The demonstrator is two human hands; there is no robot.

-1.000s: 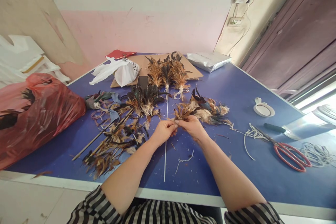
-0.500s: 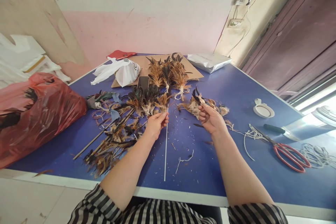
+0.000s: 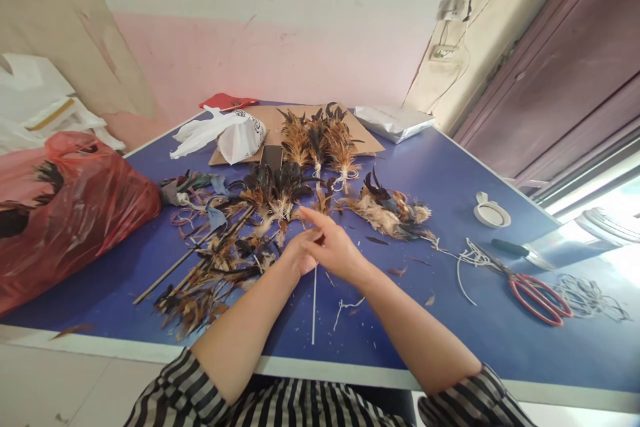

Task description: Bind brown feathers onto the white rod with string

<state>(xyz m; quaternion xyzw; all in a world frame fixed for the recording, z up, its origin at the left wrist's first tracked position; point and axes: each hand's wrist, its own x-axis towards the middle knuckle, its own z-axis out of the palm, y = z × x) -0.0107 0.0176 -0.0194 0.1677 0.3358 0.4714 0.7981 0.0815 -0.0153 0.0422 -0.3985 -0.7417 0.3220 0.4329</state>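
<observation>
My left hand is closed over the middle of the table, its fingertips mostly covered by my right hand. A small bunch of brown feathers stands up just beyond its fingers and appears gripped there. My right hand lies against my left, index finger stretched toward the left and the other fingers curled; what they pinch is hidden. To the right rests a pile of loose brown, pale and black feathers. Dark feather bundles with pale quill ends lie just beyond my hands.
Tied feather bundles rest on cardboard at the back. Red-handled scissors, white string, a green-handled knife and a tape roll lie right. Sticks, loose feathers and a red plastic bag occupy the left.
My right hand has moved left from the loose feather pile to meet my left hand. My left hand stays near the middle, slightly lower, with the brown feathers.
</observation>
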